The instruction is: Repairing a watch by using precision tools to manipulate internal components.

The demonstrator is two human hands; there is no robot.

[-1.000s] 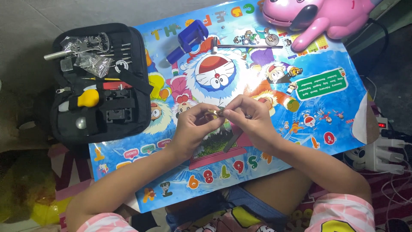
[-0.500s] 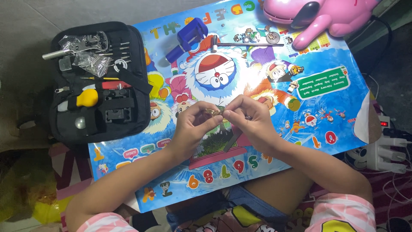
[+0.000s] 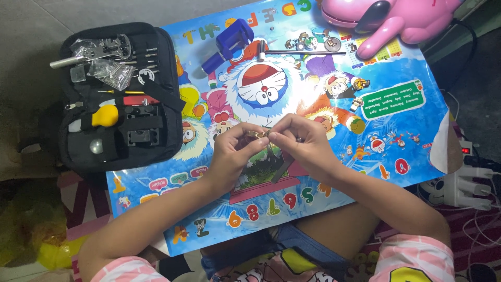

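Observation:
My left hand and my right hand meet over the middle of a bright cartoon-printed table mat. Between the fingertips of both hands is a small gold-coloured metal piece, mostly hidden by the fingers. A thin dark tool sticks down out of my right hand. A blue plastic holder tool lies at the mat's far edge, with a long thin metal rod and several small watch parts beside it.
An open black tool case with screwdrivers, a yellow-handled tool and plastic bags lies at the left. A pink toy sits at the far right corner. A white power strip with cables is at the right. My knees are under the mat.
Both hands stay together at the same spot over the mat; only the fingers shift slightly around the small metal piece.

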